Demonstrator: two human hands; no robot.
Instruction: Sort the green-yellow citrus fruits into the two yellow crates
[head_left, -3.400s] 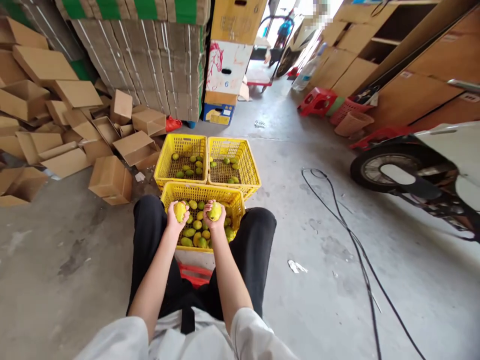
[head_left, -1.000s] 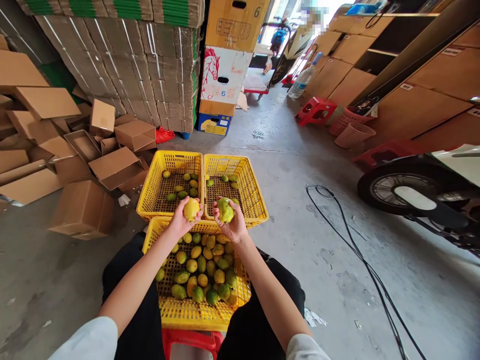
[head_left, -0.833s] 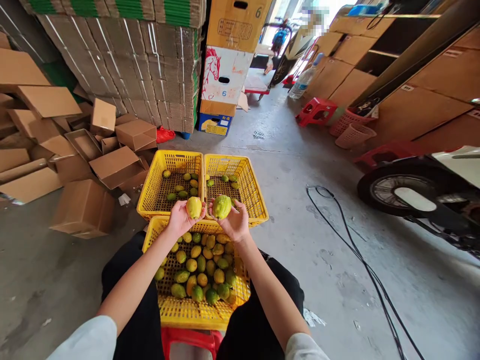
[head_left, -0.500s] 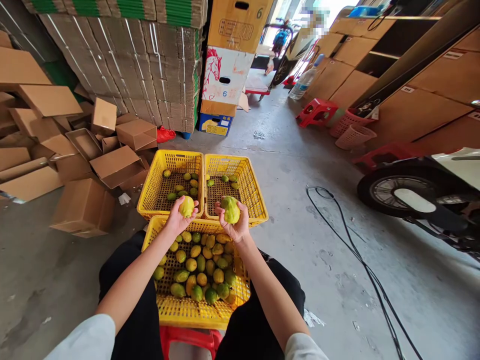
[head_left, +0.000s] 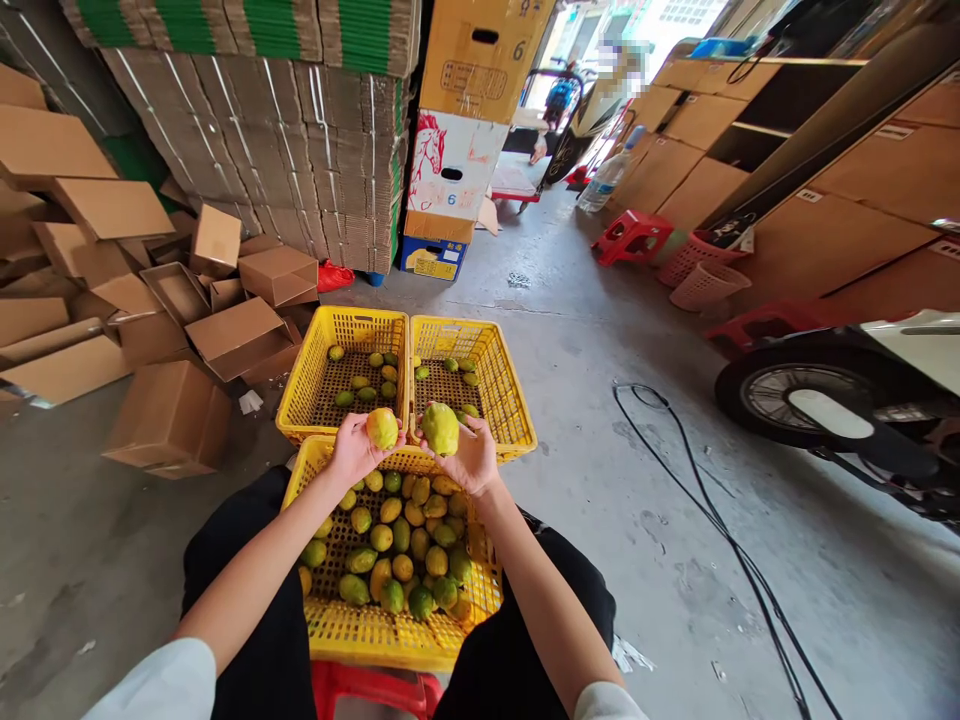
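Observation:
My left hand [head_left: 351,452] grips a yellowish fruit [head_left: 382,427] and my right hand [head_left: 469,461] grips a greener fruit [head_left: 439,428]. Both fruits are held side by side over the far rim of the near yellow crate [head_left: 375,635], which sits between my knees and holds many green and yellow fruits. Beyond it stand two more yellow crates, the left one [head_left: 311,385] and the right one [head_left: 506,385], each with several fruits on the bottom.
Loose cardboard boxes [head_left: 169,415] lie piled on the left, with stacked flat cartons [head_left: 285,150] behind. A black cable [head_left: 697,500] runs over the concrete floor on the right, near a scooter wheel [head_left: 795,395]. Red stools [head_left: 634,235] and pink baskets [head_left: 705,285] stand farther back.
Both hands have kept hold of their fruits and turned them while drawing them close together over the crate rim. The view has tilted slightly downward.

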